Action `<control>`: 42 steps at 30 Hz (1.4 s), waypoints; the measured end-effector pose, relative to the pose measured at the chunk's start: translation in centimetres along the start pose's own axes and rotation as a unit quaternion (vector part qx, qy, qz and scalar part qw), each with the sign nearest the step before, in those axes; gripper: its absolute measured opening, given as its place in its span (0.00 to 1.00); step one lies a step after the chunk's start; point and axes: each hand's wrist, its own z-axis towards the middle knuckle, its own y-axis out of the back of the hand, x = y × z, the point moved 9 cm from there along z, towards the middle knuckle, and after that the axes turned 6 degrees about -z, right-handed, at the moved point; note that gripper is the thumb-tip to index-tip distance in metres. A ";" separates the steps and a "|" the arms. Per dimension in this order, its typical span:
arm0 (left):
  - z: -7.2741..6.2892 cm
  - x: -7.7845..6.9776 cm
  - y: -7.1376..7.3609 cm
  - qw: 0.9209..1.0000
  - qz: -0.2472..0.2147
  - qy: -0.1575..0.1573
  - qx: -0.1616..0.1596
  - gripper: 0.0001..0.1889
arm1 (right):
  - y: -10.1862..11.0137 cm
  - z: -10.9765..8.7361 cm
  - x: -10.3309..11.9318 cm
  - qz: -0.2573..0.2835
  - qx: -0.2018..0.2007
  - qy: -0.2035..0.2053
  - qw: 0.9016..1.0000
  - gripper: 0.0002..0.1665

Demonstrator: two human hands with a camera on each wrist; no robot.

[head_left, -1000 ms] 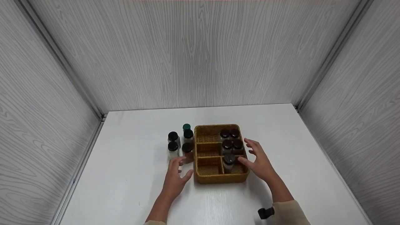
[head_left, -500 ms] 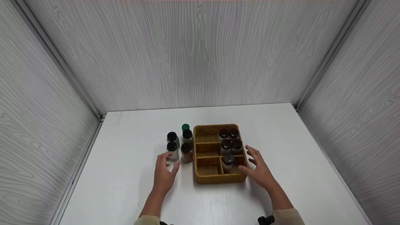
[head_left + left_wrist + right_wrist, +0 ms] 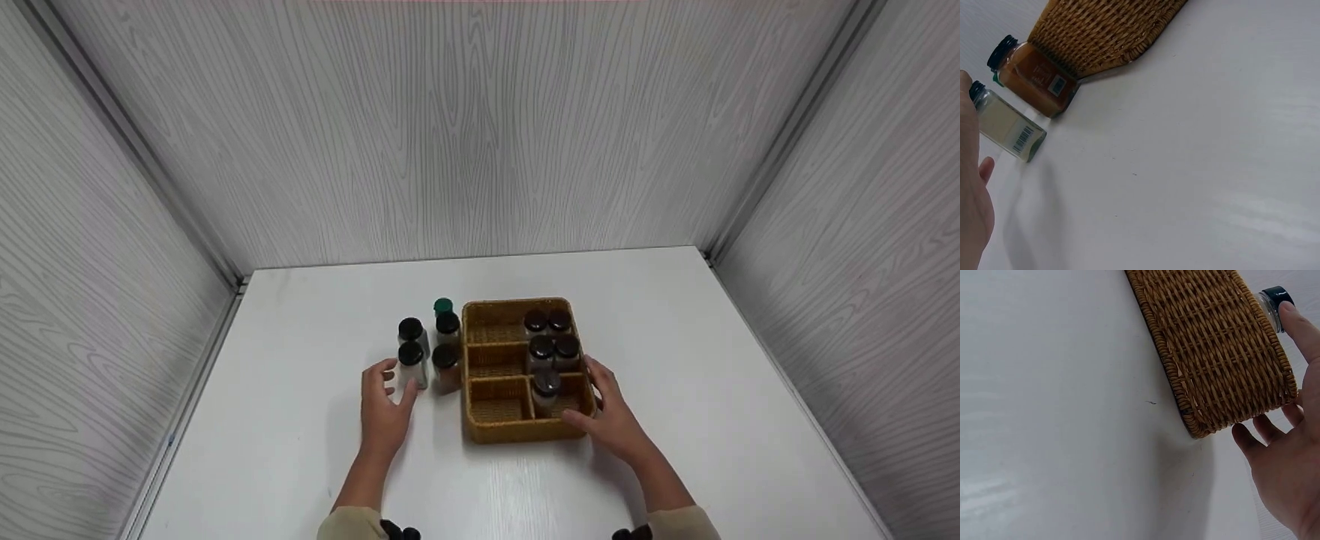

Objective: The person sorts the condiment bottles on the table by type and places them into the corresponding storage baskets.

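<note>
My left hand point(image 3: 384, 414) is beside a glass spice jar point(image 3: 1004, 125) with a black cap and pale contents, its thumb and fingers spread around the jar's near side. Right of that jar stands a black-capped jar of reddish-brown spice point(image 3: 1039, 80). A brown wicker basket point(image 3: 529, 432) with compartments sits to the right of the jars. At the basket's near right corner is my right hand point(image 3: 613, 421): fingertips lie along the outer side wall, and the thumb extends over the rim. Close to this thumb, a dark-capped jar point(image 3: 546, 390) stands in the near right compartment.
Behind the pale jar stand another black-capped jar point(image 3: 411, 330), a second black-capped one point(image 3: 448, 328) and a green-capped jar point(image 3: 443, 307). Several dark-capped jars point(image 3: 541, 351) fill the basket's right-hand compartments. White grained panels point(image 3: 472, 135) enclose the white table point(image 3: 300, 375).
My left hand has moved left, from in front of the brown spice jar to the pale jar. My right hand has come in closer against the basket's near right corner.
</note>
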 end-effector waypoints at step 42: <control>5.5 -0.4 -1.2 0.979 0.097 0.059 0.169 0.29 | -0.7 -0.3 -1.7 0.047 0.012 -0.059 0.997 0.66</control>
